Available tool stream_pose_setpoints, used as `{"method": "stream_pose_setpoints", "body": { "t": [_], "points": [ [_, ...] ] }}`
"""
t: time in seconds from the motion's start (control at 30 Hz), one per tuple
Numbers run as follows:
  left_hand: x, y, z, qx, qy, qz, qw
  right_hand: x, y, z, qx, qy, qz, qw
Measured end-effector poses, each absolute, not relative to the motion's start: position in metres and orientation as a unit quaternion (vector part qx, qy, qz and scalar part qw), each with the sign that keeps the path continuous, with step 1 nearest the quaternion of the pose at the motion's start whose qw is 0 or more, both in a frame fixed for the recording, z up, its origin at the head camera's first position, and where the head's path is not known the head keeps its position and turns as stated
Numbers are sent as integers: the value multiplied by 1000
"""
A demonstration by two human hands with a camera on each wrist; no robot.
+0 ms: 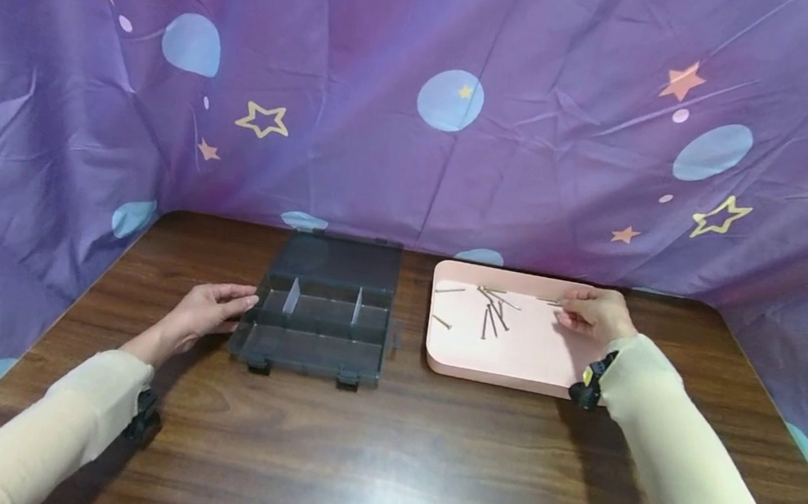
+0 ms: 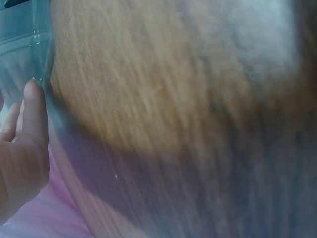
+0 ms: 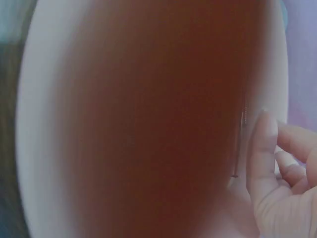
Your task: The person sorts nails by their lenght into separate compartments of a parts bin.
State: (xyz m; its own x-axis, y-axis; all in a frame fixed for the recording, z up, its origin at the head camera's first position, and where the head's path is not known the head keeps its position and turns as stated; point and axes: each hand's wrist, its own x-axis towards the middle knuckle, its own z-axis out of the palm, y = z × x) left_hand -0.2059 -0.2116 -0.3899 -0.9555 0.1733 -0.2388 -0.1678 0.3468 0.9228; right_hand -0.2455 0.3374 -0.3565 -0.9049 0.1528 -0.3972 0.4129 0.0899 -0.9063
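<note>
A smoky translucent organizer box lies with its lid raised at the back. My left hand holds the box's left edge, thumb at the rim; in the left wrist view the thumb reaches the wall. On the right, a shallow pink tray contains several long screws. My right hand is over the tray's far right part, thumb and index tips close together beside a screw. That screw's head shows free of the fingers in the right wrist view.
Two pale dividers stand in the box's back row. Black latches stick out at its front. Both containers rest on a brown wooden table, with a purple curtain hanging behind. A blurred brown shape covers much of the right wrist view.
</note>
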Motion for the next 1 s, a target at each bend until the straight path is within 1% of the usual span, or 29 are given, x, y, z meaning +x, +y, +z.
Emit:
{"method": "stream_pose_setpoints", "body": {
  "t": [0.13,0.27,0.43,0.57,0.67,0.9,1.0],
  "points": [
    [-206,-212,-390,4,802,578,149,-247,342,-352,177,736,-643,116],
    [-207,-213,-389,4,800,583,143,-250,344,-350,177,748,-629,115],
    [-206,-213,-390,2,802,580,145,-252,346,-356,186,762,-607,129],
    [-206,-212,-392,-6,796,588,145,-252,347,-361,175,765,-604,141],
    [-207,-213,-393,-7,791,594,143,-251,345,-364,172,769,-600,137],
    [-206,-212,-393,-12,788,598,144,-250,339,-368,198,778,-587,107],
    [-206,-212,-394,-12,785,602,143,-248,337,-371,196,784,-581,101]
  ]
}}
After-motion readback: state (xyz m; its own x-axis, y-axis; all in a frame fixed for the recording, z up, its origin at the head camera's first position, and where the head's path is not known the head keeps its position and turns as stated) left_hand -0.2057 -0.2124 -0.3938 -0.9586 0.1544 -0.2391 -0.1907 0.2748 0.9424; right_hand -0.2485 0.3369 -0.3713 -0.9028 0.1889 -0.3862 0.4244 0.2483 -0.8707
